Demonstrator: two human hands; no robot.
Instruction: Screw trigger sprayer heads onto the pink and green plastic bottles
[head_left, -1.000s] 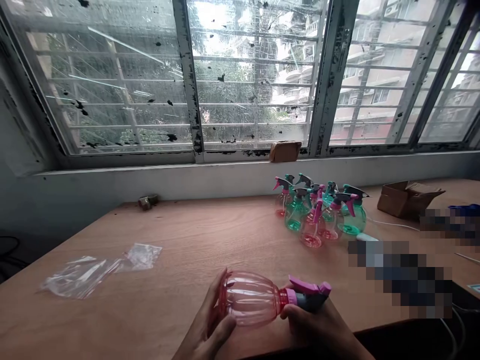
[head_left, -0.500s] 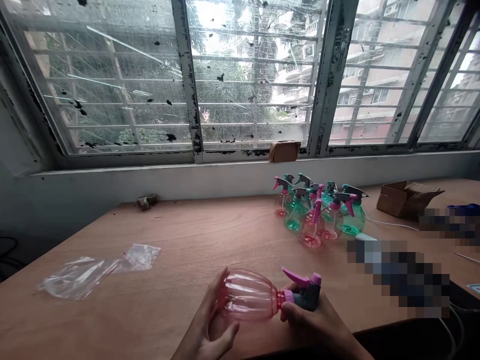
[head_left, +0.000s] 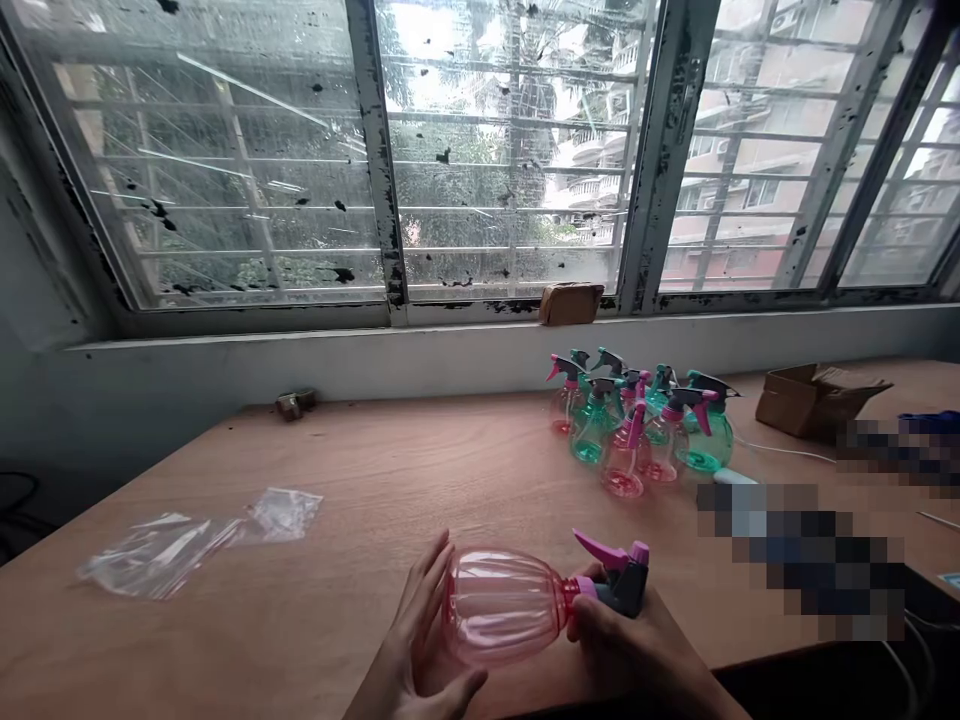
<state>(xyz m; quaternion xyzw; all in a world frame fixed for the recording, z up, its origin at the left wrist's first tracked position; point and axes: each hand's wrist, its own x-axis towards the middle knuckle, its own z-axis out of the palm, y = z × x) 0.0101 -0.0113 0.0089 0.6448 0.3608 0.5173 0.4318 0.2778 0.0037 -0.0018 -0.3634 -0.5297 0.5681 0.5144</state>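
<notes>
A clear pink spray bottle (head_left: 506,605) lies sideways above the near part of the table, its base toward the left. My right hand (head_left: 619,635) is closed around its neck, at the pink collar under the dark grey spray head (head_left: 626,585) with its pink trigger (head_left: 600,548). At the bottle's base is my left hand (head_left: 416,635), fingers stretched out and thumb apart below. Whether its fingers touch the plastic, I cannot tell.
Several pink and green spray bottles (head_left: 626,470) stand together at the back right of the wooden table (head_left: 360,460). Clear plastic bags (head_left: 165,550) lie at left. An open cardboard box (head_left: 799,400) stands farther right, behind blurred-out items. A small metal object (head_left: 295,403) sits at the back left.
The bottle has shifted slightly right and down with my right hand. My left hand's fingers have straightened and loosened from around the base.
</notes>
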